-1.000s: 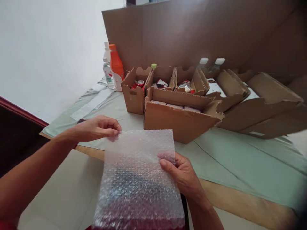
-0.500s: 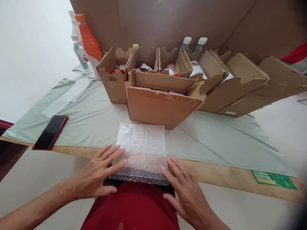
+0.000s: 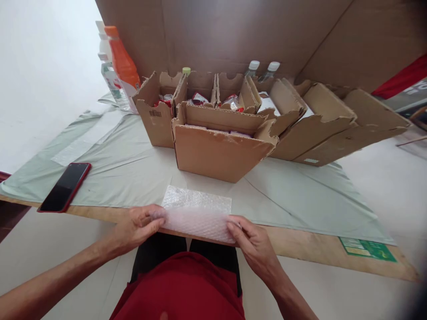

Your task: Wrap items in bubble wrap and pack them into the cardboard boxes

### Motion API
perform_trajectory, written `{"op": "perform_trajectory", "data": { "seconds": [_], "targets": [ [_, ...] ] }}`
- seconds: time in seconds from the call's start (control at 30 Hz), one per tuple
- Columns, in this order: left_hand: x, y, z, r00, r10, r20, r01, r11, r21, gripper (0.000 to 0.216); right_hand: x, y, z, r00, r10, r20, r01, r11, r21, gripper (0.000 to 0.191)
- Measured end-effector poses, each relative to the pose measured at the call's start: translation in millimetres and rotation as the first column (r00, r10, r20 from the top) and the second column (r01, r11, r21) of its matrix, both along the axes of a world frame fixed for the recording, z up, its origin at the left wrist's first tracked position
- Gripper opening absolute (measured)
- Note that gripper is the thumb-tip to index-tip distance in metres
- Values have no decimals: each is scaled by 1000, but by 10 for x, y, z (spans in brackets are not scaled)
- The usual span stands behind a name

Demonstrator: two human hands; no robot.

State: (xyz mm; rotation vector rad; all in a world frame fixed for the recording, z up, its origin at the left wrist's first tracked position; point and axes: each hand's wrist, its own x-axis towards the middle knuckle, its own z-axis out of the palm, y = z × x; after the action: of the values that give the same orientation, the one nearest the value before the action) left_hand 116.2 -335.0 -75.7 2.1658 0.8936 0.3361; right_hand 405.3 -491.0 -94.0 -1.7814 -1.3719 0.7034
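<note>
A clear sheet of bubble wrap (image 3: 200, 222) lies at the table's front edge, its near part folded up and over towards the far part. My left hand (image 3: 143, 224) pinches the left end of the fold between thumb and fingers. At the right end, my right hand (image 3: 248, 233) grips the fold in the same way. Just beyond the sheet stands a low open cardboard box (image 3: 220, 155) with purplish items partly visible inside.
Behind it is a row of cardboard bins (image 3: 155, 122) with small packets in some. An orange bottle (image 3: 123, 58) stands at the back left. A phone (image 3: 65, 186) in a red case lies near the left front edge. A green label (image 3: 367, 249) is at the right edge.
My hands have gone from spread over the flat bubble wrap to gripping its near edge. That edge, which hung over the table's front, is now folded up and away from me.
</note>
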Motion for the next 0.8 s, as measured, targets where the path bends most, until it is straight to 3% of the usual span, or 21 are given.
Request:
{"op": "perform_trajectory", "data": {
  "seconds": [0.07, 0.13, 0.23, 0.37, 0.43, 0.5, 0.6, 0.67, 0.8],
  "targets": [
    [114, 95, 65, 996, 72, -53, -75, 995, -62, 25, 18, 81, -34, 996, -75, 39, 76, 997, -8, 32],
    [220, 197, 60, 991, 108, -78, -111, 993, -28, 27, 45, 146, -112, 981, -127, 148, 124, 992, 31, 28],
    [329, 328, -57, 984, 115, -133, -104, 991, 84, 25, 85, 212, -261, 927, -160, 339, 119, 983, 137, 26],
    [368, 402, -272, 953, 92, -287, -3, 955, 297, 26, 145, 273, -402, 796, -187, 576, 59, 971, 234, 26],
    [361, 379, -309, 947, 89, -309, 63, 891, 450, 34, 173, 273, -398, 731, -221, 646, 59, 963, 263, 27],
    [358, 314, -268, 964, 94, -251, 82, 789, 609, 39, 178, 242, -331, 691, -259, 674, 66, 952, 298, 31],
    [389, 173, -139, 992, 36, -120, 64, 677, 733, 42, 95, 202, -169, 714, -255, 652, 39, 944, 326, 25],
    [431, 96, -99, 995, -65, -82, 104, 688, 718, 39, -13, 233, -89, 780, -159, 606, -50, 948, 314, 23],
    [500, 76, -219, 978, -170, -121, 209, 801, 560, 24, -173, 419, -118, 820, 84, 566, -235, 951, 200, 20]
  ]
}}
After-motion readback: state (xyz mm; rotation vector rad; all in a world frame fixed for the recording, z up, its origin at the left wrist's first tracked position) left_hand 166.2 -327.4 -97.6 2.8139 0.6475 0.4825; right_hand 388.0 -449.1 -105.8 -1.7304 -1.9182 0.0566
